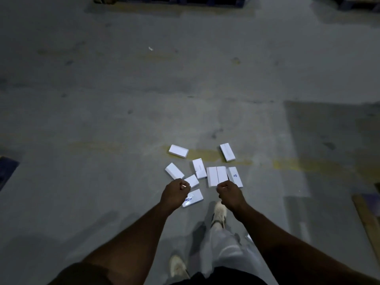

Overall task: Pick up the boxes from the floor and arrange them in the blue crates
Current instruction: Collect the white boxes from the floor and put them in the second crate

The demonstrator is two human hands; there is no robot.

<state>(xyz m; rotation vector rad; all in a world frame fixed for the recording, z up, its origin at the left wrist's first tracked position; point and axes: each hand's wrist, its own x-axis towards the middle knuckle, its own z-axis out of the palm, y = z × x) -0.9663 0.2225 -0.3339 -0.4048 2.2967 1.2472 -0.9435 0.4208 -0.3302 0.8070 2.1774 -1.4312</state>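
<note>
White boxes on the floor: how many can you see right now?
9. Two far: back left, back right. Middle left, centre. A touching row of three. Two by the left hand. Hands may hide more.

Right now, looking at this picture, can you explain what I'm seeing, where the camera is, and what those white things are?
The camera sits on a person's head, looking forward and down, so both arms reach into view from below. The left hand and right hand are curled and appear to hold nothing. Beneath them, small white boxes lie scattered flat on the grey concrete floor: one at the far left, one at the far right, and one with blue handwriting. A shoe steps toward them. No blue crate is clearly visible.
</note>
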